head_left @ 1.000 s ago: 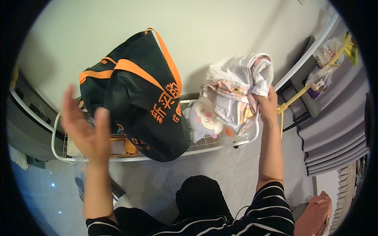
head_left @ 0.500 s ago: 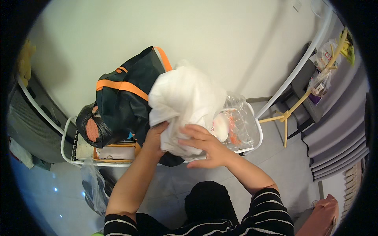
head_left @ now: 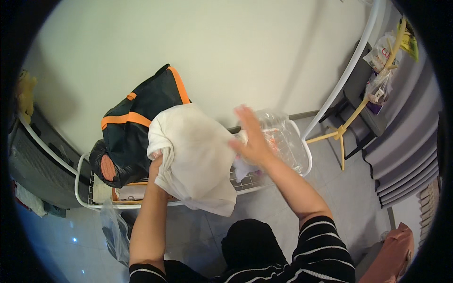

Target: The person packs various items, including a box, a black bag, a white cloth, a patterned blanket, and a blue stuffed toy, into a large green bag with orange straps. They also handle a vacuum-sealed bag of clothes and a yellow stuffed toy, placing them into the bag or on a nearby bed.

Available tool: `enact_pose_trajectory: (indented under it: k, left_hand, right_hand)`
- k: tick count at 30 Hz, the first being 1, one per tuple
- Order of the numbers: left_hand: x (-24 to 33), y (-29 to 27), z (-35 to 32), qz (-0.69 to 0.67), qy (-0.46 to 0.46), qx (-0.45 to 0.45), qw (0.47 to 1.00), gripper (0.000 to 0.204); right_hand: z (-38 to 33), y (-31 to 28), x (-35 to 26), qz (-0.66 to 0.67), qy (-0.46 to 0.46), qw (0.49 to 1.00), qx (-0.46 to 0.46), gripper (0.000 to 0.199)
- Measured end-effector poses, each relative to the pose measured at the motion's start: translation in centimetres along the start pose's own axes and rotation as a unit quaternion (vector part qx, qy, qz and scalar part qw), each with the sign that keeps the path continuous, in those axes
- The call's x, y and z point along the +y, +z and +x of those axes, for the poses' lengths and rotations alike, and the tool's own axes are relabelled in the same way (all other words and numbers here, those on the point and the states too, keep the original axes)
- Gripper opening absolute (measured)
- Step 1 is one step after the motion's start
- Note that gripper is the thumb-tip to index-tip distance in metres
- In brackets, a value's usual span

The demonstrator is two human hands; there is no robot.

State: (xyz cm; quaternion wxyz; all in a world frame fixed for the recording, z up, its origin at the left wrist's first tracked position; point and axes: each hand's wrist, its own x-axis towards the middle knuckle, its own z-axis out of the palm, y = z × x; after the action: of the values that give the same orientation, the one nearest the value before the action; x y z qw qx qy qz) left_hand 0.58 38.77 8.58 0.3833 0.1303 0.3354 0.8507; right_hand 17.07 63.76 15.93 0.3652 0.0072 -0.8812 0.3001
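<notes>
A bulky white cloth point(head_left: 196, 153) hangs over the front of the white rack shelf point(head_left: 309, 153). At its left edge my left hand point(head_left: 156, 164) is closed on a fold, with most of the fingers hidden in the fabric. To the right of the cloth, my right hand point(head_left: 255, 139) is raised with its fingers apart, slightly blurred and holding nothing. Clear plastic packaging point(head_left: 289, 137) with orange-red bits lies on the shelf beyond that hand. Below it, a pale purple piece point(head_left: 243, 169) shows between the cloth and my right wrist.
A dark green bag with orange straps point(head_left: 141, 106) leans on the wall behind the cloth. Left of it sits a black plastic bag point(head_left: 122, 172). A clear plastic bag point(head_left: 113, 231) hangs below the shelf. A wooden stand point(head_left: 339, 134) and grey curtain point(head_left: 406, 137) are at right.
The white cloth has shifted left and lower and spread out wider. My right hand has come off it and moved up and right; my left hand has moved left with the cloth.
</notes>
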Motion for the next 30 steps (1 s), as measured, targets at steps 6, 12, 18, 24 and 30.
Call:
enact_pose_trajectory:
  k: [6, 12, 18, 24, 30]
  left_hand:
    - [0.3, 2.6, 1.2, -0.094, -0.046, -0.208, 0.972, 0.054]
    - [2.6, 5.9, -0.3, 0.001, -0.050, -0.223, 0.974, 0.052]
    - [1.6, 8.8, -0.1, 0.099, -0.130, 0.133, 0.978, 0.038]
    - [-0.2, 7.5, 0.9, -0.032, -0.112, 0.096, 0.989, 0.039]
    - [-0.7, 12.1, 1.2, 0.134, -0.132, 0.074, 0.979, 0.047]
  right_hand:
    - [-2.5, 1.2, -1.4, -0.057, -0.035, 0.980, -0.187, 0.049]
    - [2.0, -3.8, 2.9, 0.170, 0.257, 0.948, 0.081, 0.020]
    - [0.8, -5.5, 9.0, -0.088, 0.358, 0.928, 0.057, 0.039]
    - [-1.9, 0.4, -3.7, 0.321, 0.387, 0.841, -0.202, 0.073]
    - [-3.2, 4.0, -3.9, 0.331, 0.283, 0.895, -0.099, 0.030]
